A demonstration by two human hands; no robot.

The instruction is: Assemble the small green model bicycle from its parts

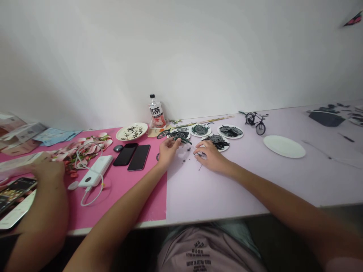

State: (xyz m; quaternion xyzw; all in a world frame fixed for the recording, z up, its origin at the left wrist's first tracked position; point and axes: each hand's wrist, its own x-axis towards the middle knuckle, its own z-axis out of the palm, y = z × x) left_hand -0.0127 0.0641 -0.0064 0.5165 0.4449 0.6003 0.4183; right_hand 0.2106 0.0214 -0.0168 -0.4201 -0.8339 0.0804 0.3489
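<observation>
In the middle of the table, my left hand (168,152) is closed around a partly built toy bicycle (185,141), whose dark green frame sticks out past the fingertips. A dark wheel (163,133) shows above that hand. To the right, my right hand (213,156) rests low at the tabletop, fingers bent together over small dark parts (202,154); what is pinched there is too small to name. Loose bits lie between the hands. Just beyond them stand white plates of dark wheels (230,131), green frames (200,130) and black parts (224,145).
A built toy bicycle (255,121) stands at the back right, near a white plate (284,146). Left are two phones (138,157), a mouse (118,148), a power bank (95,170), a bottle (157,113) and petals (85,149). Another person's arm (49,204) reaches in.
</observation>
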